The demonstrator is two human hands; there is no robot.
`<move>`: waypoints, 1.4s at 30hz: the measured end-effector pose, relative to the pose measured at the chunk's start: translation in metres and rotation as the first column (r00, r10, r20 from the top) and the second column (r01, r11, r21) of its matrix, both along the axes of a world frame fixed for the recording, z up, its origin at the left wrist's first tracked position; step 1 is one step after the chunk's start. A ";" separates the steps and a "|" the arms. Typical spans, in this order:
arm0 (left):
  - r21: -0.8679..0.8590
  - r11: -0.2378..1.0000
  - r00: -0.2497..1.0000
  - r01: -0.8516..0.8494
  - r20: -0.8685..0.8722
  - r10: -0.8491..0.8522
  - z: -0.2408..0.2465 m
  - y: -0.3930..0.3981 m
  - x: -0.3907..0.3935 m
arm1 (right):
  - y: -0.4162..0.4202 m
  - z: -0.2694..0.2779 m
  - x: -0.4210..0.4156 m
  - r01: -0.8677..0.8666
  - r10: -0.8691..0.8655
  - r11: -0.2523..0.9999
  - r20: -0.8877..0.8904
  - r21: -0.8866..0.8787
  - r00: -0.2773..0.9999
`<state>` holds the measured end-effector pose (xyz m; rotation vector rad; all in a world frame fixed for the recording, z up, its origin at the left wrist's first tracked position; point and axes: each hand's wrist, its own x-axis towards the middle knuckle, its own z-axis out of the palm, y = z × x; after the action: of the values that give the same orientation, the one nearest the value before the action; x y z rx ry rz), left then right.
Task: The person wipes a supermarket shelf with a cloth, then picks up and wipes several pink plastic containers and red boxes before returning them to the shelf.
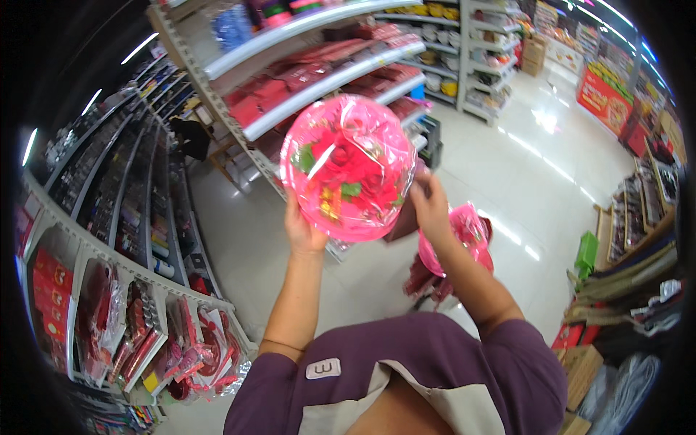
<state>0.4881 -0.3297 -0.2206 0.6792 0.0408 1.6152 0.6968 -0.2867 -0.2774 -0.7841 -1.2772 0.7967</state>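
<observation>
A round pink dish or basket of red artificial flowers (348, 166), wrapped in clear plastic film, is held up in front of me. My left hand (305, 228) grips its lower left rim, with the fingers hidden behind it. My right hand (429, 201) is at its right side, bent around a dark maroon thing (405, 220) that is partly hidden behind the pink one; what it is cannot be told. Below my right forearm, more pink film-wrapped goods (468, 231) rest on dark red items, partly covered by the arm.
A shelf unit (331, 84) with red packaged goods stands just ahead. Curved shelving (130, 250) runs along the left, with red packets hanging at its lower end. Clothes (614, 277) and cardboard boxes (582, 375) are at the right. A person in dark clothing (190, 138) is at the far left.
</observation>
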 end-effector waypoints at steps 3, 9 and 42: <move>-0.095 0.989 0.993 -0.112 0.032 0.116 -0.004 0.004 -0.046 | -0.033 -0.036 -0.024 -0.308 0.361 0.920 0.218 -0.242 0.907; 0.027 0.953 0.949 -0.303 0.102 0.298 0.030 0.004 -0.136 | -0.039 -0.069 0.010 -0.217 0.284 0.871 0.092 -0.440 0.954; -0.177 0.786 0.791 -0.592 0.056 0.609 0.221 0.417 -0.448 | 0.024 -0.082 -0.154 0.086 -0.208 0.824 -0.159 -0.559 0.965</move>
<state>0.0399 0.0872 0.0008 0.4756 0.3284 2.2416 0.5430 -0.2628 -0.3593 -1.2069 -0.7776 1.1097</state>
